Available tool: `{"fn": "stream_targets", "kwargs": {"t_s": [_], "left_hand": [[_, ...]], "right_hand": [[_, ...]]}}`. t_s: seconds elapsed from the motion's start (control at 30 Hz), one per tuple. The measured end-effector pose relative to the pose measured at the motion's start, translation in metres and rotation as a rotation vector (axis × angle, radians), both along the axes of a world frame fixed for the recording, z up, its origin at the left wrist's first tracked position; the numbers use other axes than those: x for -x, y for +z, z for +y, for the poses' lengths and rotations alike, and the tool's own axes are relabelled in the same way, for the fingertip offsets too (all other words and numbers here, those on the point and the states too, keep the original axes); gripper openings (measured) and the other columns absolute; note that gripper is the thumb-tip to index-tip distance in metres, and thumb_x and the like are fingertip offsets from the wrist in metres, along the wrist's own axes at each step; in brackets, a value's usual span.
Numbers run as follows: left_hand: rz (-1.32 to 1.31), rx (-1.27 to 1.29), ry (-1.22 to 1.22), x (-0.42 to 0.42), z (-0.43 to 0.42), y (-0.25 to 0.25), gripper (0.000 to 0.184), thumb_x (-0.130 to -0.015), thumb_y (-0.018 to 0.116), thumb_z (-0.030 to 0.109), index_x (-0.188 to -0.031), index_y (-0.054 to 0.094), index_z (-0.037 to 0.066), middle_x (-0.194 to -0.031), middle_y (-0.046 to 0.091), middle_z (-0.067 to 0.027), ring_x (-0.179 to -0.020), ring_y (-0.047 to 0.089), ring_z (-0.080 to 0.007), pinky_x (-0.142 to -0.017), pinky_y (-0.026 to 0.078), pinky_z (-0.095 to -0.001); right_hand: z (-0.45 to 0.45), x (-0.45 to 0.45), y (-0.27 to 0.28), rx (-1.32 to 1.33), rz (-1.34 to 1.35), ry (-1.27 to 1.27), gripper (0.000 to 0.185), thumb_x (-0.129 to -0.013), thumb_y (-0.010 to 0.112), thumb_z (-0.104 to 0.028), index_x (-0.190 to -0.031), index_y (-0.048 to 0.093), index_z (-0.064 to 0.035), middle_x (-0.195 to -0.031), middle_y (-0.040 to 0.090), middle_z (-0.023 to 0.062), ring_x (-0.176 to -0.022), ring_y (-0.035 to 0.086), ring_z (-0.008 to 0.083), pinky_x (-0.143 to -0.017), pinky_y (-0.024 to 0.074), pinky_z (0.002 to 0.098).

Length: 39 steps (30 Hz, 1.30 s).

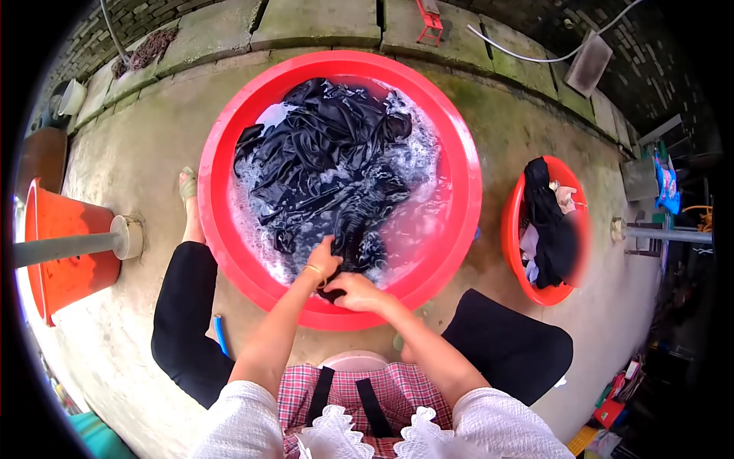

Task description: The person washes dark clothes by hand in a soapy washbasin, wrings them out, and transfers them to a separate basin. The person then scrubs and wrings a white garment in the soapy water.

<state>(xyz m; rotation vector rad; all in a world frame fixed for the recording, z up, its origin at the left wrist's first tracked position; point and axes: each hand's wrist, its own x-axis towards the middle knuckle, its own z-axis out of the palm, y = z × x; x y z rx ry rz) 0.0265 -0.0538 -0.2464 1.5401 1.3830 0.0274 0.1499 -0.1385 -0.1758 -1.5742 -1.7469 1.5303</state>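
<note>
A big red basin [457, 229] stands on the floor in front of me, with sudsy water in it. A heap of wet black cloth [321, 145] fills much of it, wrinkled and partly under the foam. At the basin's near side my left hand [324, 262] is closed on a bunched part of this cloth. Just to its right, my right hand [355, 292] grips the cloth's near end by the rim, fingers curled. The hands almost touch. Cloth and foam hide some of the fingertips.
To the right sits a smaller red basin [511, 252] with dark and pale clothes [547, 229]. An orange-red bucket [76, 222] stands left behind a metal pole [65, 249]. At the back are stone slabs [317, 27], a small red stool [430, 23] and a pale hose [527, 57].
</note>
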Motion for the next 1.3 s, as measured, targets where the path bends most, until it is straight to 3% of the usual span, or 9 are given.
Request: {"fn": "stream_targets", "kwargs": {"t_s": [0.1,0.17,0.37,0.53,0.9,0.97,1.03,1.1,1.3], "left_hand": [[0.066,-0.001,-0.049,-0.003,-0.013,0.028,0.054,-0.072,0.063,0.010,-0.123,0.049,0.000,-0.112,0.058,-0.0218,-0.105,0.055,-0.0365,-0.089,0.045,-0.0380],[-0.091,-0.279,-0.139,-0.005,-0.054,0.023,0.046,-0.069,0.054,0.004,-0.115,0.054,0.001,-0.105,0.058,-0.0226,-0.100,0.054,-0.0389,-0.087,0.045,-0.0416],[-0.214,-0.340,-0.482,-0.033,-0.091,0.069,0.024,-0.065,0.052,0.001,-0.087,0.061,0.005,-0.083,0.055,-0.0127,-0.084,0.056,-0.0319,-0.072,0.046,-0.0395],[-0.430,0.316,-0.314,-0.011,-0.046,0.087,0.033,-0.080,0.065,0.020,-0.109,0.063,0.005,-0.090,0.053,-0.0113,-0.086,0.055,-0.0192,-0.078,0.044,-0.0298],[0.166,-0.027,0.605,-0.003,0.044,-0.065,0.037,-0.073,0.067,0.019,-0.099,0.060,-0.006,-0.096,0.064,-0.0249,-0.083,0.065,-0.0283,-0.076,0.049,-0.0340],[-0.155,0.109,0.941,0.005,0.051,-0.083,0.030,-0.075,0.062,0.015,-0.096,0.061,-0.007,-0.098,0.065,-0.0216,-0.080,0.064,-0.0269,-0.073,0.049,-0.0345],[-0.107,-0.026,0.572,0.025,0.058,-0.092,0.020,-0.076,0.058,0.013,-0.085,0.064,-0.004,-0.091,0.067,-0.0143,-0.079,0.062,-0.0240,-0.069,0.047,-0.0334],[-0.681,0.335,1.136,0.029,0.063,-0.076,0.015,-0.079,0.055,0.015,-0.083,0.063,0.002,-0.081,0.065,-0.0087,-0.081,0.061,-0.0230,-0.069,0.046,-0.0310],[-0.998,0.643,1.136,0.044,0.055,0.009,0.015,-0.086,0.046,0.020,-0.080,0.049,0.006,-0.072,0.057,-0.0089,-0.082,0.060,-0.0287,-0.080,0.045,-0.0425]], "right_hand": [[0.024,-0.030,-0.005,0.025,0.020,-0.252,0.017,-0.071,0.067,-0.013,-0.086,0.067,-0.0056,-0.081,0.065,0.0132,-0.078,0.062,0.0245,-0.076,0.0486,0.0338],[0.057,-0.080,-0.040,-0.051,0.010,-1.043,0.035,-0.077,0.069,-0.015,-0.106,0.055,-0.0009,-0.094,0.061,0.0123,-0.086,0.057,0.0182,-0.075,0.0477,0.0319],[0.095,-0.074,-0.084,0.262,-0.278,-0.639,0.101,-0.065,0.077,-0.037,-0.140,0.021,0.0010,-0.125,0.049,0.0277,-0.118,0.048,0.0385,-0.098,0.0384,0.0401],[0.054,-0.084,-0.070,0.371,-0.671,-0.466,0.051,-0.074,0.052,-0.011,-0.125,0.049,-0.0094,-0.116,0.057,0.0219,-0.108,0.055,0.0371,-0.091,0.0444,0.0442],[0.085,-0.208,-0.078,0.143,-0.423,-1.053,0.022,-0.066,0.063,-0.006,-0.088,0.066,-0.0067,-0.082,0.067,0.0156,-0.081,0.064,0.0338,-0.076,0.0496,0.0406],[0.107,-0.198,-0.029,0.005,-0.723,-0.827,0.032,-0.067,0.064,-0.007,-0.099,0.062,-0.0074,-0.091,0.065,0.0142,-0.088,0.061,0.0323,-0.079,0.0469,0.0416],[0.114,-0.161,0.000,-0.496,-1.066,-0.544,0.041,-0.069,0.063,-0.008,-0.110,0.056,-0.0071,-0.103,0.059,0.0139,-0.099,0.055,0.0321,-0.083,0.0428,0.0434],[0.111,-0.102,0.027,-0.622,-0.775,-0.356,0.038,-0.070,0.060,-0.007,-0.108,0.054,-0.0057,-0.106,0.054,0.0132,-0.103,0.050,0.0318,-0.083,0.0403,0.0445],[0.013,0.023,-0.035,0.097,-0.298,0.410,0.041,-0.080,0.059,-0.020,-0.119,0.054,-0.0096,-0.118,0.052,0.0184,-0.115,0.047,0.0345,-0.092,0.0399,0.0517]]}}
